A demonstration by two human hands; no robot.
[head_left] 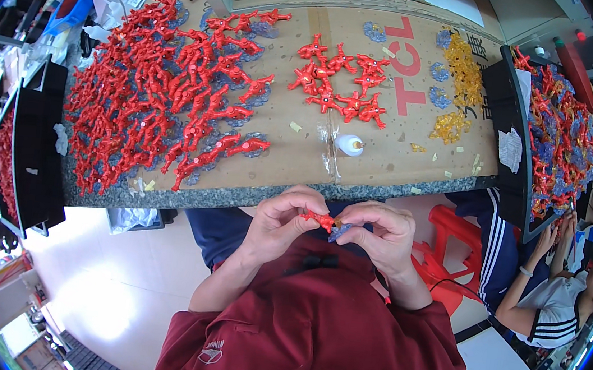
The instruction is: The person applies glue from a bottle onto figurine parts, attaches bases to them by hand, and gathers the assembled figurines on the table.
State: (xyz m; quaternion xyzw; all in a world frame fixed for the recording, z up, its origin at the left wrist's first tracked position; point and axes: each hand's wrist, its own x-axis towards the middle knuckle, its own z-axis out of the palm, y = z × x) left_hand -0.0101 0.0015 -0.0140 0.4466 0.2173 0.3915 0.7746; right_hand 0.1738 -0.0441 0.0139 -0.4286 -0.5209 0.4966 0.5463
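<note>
Head view: both hands meet just below the near edge of the surface (383, 187), over the person's lap. Left hand (280, 221) has its fingers (305, 202) pinched narrow on a small red plastic figure (321, 221). Right hand (383, 236) w/ fingers (358, 217) closed on the other end, where a bluish clear piece (338, 234) sits touching the red one. The part is held between the two hands, off the surface.

On the cardboard-covered surface: big heap of red figures on blue clear bases (147, 90) at left, smaller group of red figures (340, 81) in the middle, white glue bottle (350, 144) near the front edge, yellow clear parts (461, 76) to the right. Black tray (510, 113) at far right, full of mixed red/blue pieces. Another person (552, 298) sits at right.
</note>
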